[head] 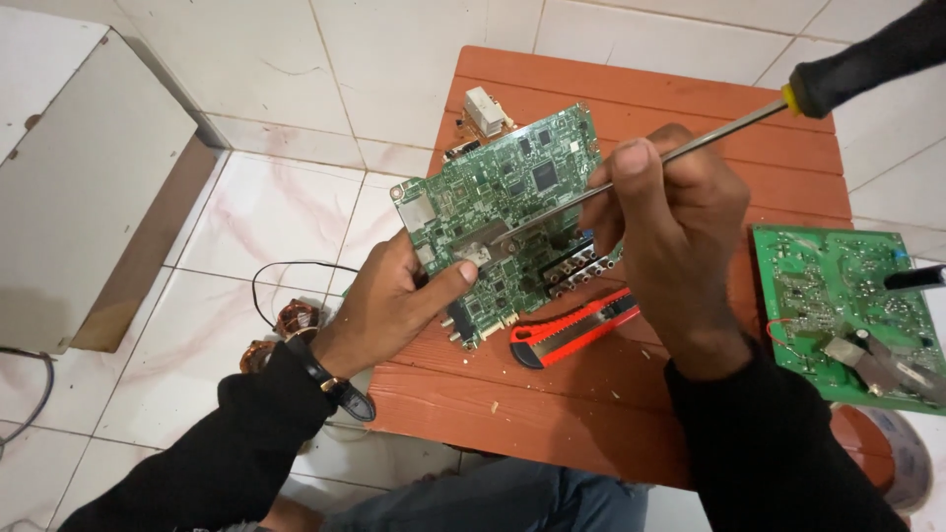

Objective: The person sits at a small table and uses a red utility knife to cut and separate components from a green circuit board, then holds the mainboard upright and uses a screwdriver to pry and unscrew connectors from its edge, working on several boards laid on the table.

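Red table (552,414) | left grip (394,300) clamps circuit board (512,187) | right grip (670,217) clamps screwdriver (709,138)

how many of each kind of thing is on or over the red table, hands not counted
green circuit boards: 2, one held in the left hand at, one lying at the table's right edge
screwdrivers: 1, shaft held in the right hand
red and black utility knives: 1
small white part at the far edge: 1
total: 5
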